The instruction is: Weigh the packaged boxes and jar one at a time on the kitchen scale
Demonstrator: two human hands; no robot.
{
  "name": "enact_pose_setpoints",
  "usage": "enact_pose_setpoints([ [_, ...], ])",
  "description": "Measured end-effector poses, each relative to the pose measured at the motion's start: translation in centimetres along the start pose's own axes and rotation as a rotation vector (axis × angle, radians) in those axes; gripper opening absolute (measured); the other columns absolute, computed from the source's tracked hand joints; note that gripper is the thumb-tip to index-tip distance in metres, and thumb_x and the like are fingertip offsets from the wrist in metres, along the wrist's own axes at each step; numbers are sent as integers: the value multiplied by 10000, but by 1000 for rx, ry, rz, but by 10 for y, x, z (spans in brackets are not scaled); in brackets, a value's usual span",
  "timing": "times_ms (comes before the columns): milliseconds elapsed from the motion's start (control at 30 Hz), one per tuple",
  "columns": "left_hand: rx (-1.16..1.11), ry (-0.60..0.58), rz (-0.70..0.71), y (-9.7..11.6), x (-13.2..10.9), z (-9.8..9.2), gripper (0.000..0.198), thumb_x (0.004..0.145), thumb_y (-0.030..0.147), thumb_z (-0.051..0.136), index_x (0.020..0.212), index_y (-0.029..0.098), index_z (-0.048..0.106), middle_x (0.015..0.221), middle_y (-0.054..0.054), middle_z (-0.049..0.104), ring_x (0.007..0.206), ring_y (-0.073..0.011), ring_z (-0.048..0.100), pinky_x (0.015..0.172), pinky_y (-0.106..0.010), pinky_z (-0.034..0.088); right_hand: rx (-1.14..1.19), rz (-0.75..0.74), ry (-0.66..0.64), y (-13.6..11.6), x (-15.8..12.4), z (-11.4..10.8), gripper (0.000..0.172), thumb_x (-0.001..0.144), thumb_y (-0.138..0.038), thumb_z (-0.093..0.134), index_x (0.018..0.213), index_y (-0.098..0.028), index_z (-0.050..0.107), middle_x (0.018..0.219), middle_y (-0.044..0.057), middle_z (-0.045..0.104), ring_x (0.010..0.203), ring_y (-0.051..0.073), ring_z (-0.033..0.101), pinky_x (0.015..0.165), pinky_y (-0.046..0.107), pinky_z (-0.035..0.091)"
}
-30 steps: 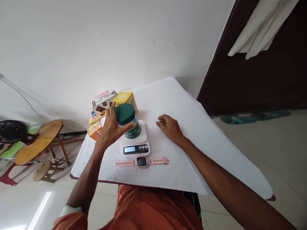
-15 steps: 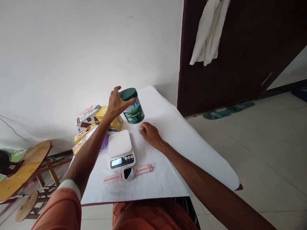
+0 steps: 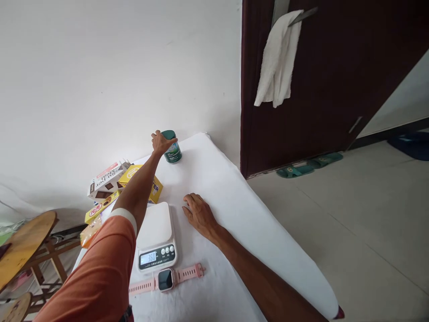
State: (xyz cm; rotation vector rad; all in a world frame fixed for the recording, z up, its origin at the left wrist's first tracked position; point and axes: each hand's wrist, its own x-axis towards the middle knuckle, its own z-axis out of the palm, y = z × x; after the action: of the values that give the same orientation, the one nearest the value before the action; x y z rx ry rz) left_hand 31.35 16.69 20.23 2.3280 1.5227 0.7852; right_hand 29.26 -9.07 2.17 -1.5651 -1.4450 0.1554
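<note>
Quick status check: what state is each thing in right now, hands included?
Left hand: closed around the green jar, arm stretched out.
Green jar: upright, lid on, at the table's far end.
Right hand: flat on the white table cover, holding nothing.
Kitchen scale: on, platform bare, display lit.
Pink smartwatch: laid flat, strap open, screen dark.
Yellow box: closed, lying beside the scale.
Door: open, towel draped over its handle.

Scale (image 3: pixel 156 239) display reads "360". White-and-brown box (image 3: pixel 105 180) carries "Su per" in large letters, seen upside down; the smaller line beneath it is illegible. Yellow box (image 3: pixel 152 188) shows the letters "TER" beside the forearm, the rest hidden. Green can (image 3: pixel 172 150) label has white print, too small to read. Watch (image 3: pixel 165 280) screen is dark.
</note>
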Motion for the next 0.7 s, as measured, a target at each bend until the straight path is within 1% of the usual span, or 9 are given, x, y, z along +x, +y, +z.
enact_pose_setpoints([
  [133, -28, -1, -74, -9, 2, 7, 857, 712, 466, 938, 1358, 162, 465, 1505, -268, 440, 1428, -439, 508, 1111, -519, 459, -3, 1, -10, 1, 1, 0, 180, 925, -106, 602, 1028, -253, 601, 1012, 89, 698, 934, 264, 655, 857, 410, 576],
  [233, -44, -50, -74, -13, -1, 7, 923, 698, 489, 961, 1394, 153, 457, 1539, -282, 408, 1481, -469, 454, 1166, -553, 420, -2, 6, -28, 3, 1, -1, 158, 928, -126, 599, 1017, -256, 603, 1007, 80, 695, 938, 257, 649, 875, 404, 563],
  [333, -55, -125, -52, -17, -1, -1, 1035, 637, 479, 1011, 1434, 137, 445, 1581, -299, 355, 1535, -527, 370, 1217, -601, 364, 4, 13, -45, 5, 1, -1, 128, 937, -150, 586, 1013, -253, 603, 1008, 87, 695, 945, 259, 648, 889, 406, 550],
  [400, -59, -126, -11, -21, 4, -14, 1028, 643, 446, 1019, 1438, 126, 452, 1583, -294, 342, 1549, -542, 340, 1226, -616, 345, 7, 14, -53, 6, 1, -2, 113, 936, -165, 586, 1008, -250, 603, 1007, 94, 695, 943, 263, 650, 892, 409, 544],
  [467, -69, -113, 58, -28, 8, -33, 937, 688, 397, 1003, 1417, 124, 481, 1535, -261, 390, 1538, -522, 365, 1214, -619, 348, 12, 11, -59, 7, 1, -2, 99, 931, -179, 589, 1002, -247, 602, 1005, 98, 696, 935, 265, 652, 888, 412, 540],
  [533, -84, -121, 152, -37, 6, -60, 807, 742, 366, 969, 1380, 150, 525, 1448, -202, 475, 1495, -473, 436, 1191, -613, 371, 23, 14, -63, 8, 2, -3, 86, 920, -191, 594, 986, -247, 601, 994, 96, 694, 916, 263, 655, 868, 409, 541],
  [567, -95, -125, 201, -43, 1, -76, 747, 762, 366, 951, 1360, 173, 548, 1402, -174, 516, 1462, -445, 476, 1181, -606, 391, 32, 18, -63, 9, 2, -3, 81, 914, -197, 598, 979, -246, 601, 990, 95, 693, 904, 261, 657, 855, 406, 541],
  [633, -120, -113, 292, -55, -23, -111, 661, 783, 392, 918, 1328, 222, 584, 1332, -136, 584, 1388, -398, 542, 1158, -588, 439, 53, 29, -59, 10, 2, -3, 75, 903, -210, 607, 971, -242, 602, 979, 91, 691, 878, 257, 662, 829, 399, 542],
  [700, -129, -78, 354, -71, -62, -145, 619, 788, 427, 891, 1307, 245, 606, 1298, -122, 626, 1326, -368, 580, 1128, -568, 482, 63, 36, -49, 11, 3, -2, 78, 894, -217, 613, 968, -241, 604, 964, 85, 693, 855, 252, 665, 821, 400, 542],
])
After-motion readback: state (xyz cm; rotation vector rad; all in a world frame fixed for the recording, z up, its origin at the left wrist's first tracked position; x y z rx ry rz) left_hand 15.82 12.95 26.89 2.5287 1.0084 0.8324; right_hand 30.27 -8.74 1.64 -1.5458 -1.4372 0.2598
